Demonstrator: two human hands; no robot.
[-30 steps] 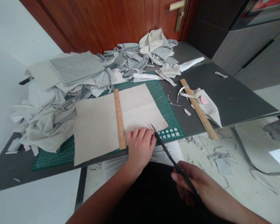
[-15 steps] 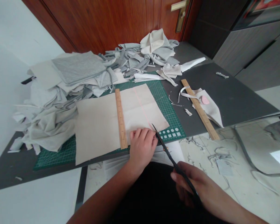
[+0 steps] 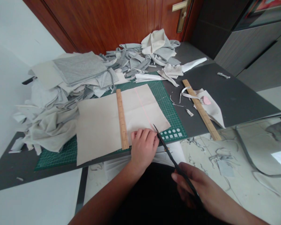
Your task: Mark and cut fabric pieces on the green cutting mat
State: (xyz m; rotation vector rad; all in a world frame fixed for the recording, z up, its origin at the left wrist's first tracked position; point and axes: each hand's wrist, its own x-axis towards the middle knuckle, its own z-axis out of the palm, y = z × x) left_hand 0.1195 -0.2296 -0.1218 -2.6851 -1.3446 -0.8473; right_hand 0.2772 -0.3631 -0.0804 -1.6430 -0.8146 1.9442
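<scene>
Closed around the scissors [image 3: 172, 157] low in the frame, the right hand [image 3: 199, 187] should keep the blade tips on the pink line at the cloth's [image 3: 117, 120] near edge mid-frame while the left hand [image 3: 143, 147] presses flat beside it

A beige fabric sheet [image 3: 100, 125] lay flat on the green cutting mat [image 3: 168, 107], with a wooden ruler [image 3: 121, 118] across it. The left hand [image 3: 142, 148] pressed down the sheet's near edge, just right of the ruler. The right hand [image 3: 199, 187] held black scissors [image 3: 172, 157], their tip touching the sheet's edge at a pink line [image 3: 142, 107]. Right of the mat, on the table [image 3: 236, 97], lay a second ruler [image 3: 201, 109].
</scene>
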